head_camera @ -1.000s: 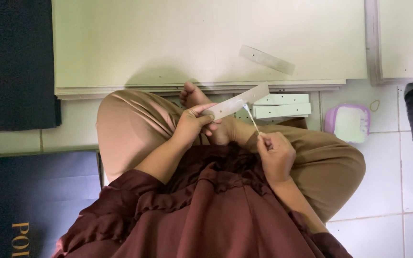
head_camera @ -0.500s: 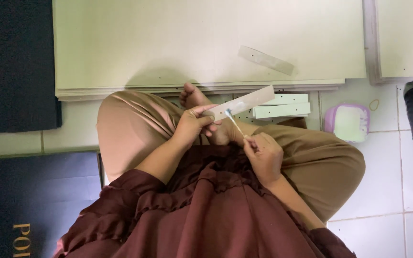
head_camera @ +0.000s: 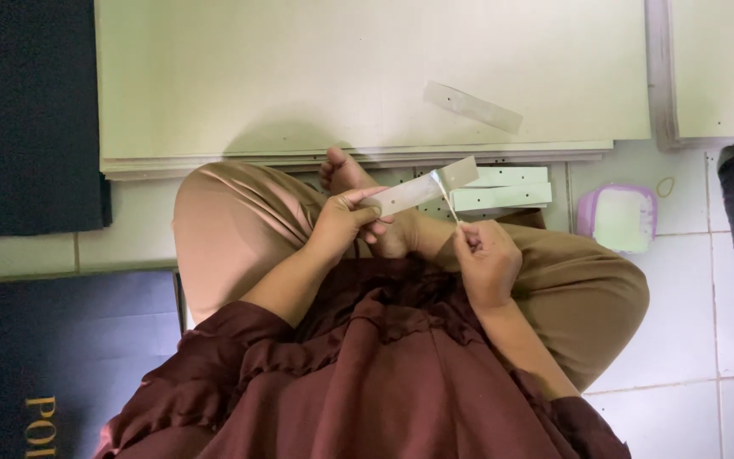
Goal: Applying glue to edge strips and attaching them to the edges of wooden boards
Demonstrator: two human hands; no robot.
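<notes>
Head view: looked straight down on a person seated cross-legged on a tiled floor (head_camera: 681, 340), maroon top and tan trousers filling the lower frame.
Left hand: the left hand (head_camera: 341, 225) was closed in a pinch, thumb over fingers, on the near end of a strip (head_camera: 422, 189).
Strip: a pale grey card strip, held nearly level and tilted slightly up toward its far end, which reached past the right hand's tool.
Right hand: the right hand (head_camera: 486, 259) was curled almost shut, its fingertips gripping a thin stick (head_camera: 445, 197).
Stick: slim and whitish, rising from the right fingertips up and to the left, its tip touching the strip near the far end.
Between the hands: a bare foot (head_camera: 341, 170) lay just beyond the left hand, under the strip.
Beyond the hands: a big pale green board (head_camera: 299, 76) lay on a stack of the same; one loose grey strip (head_camera: 471, 106) rested on it, well apart from both hands.
Beyond the right hand: a small pile of pale green strips (head_camera: 503, 187) lay just behind the held strip.
Right of the right hand: a small purple-rimmed tub (head_camera: 622, 218) stood on the tiles, near a thin ring (head_camera: 665, 186).
Left of the left hand: dark covers (head_camera: 27, 119) lay flat, well apart.
</notes>
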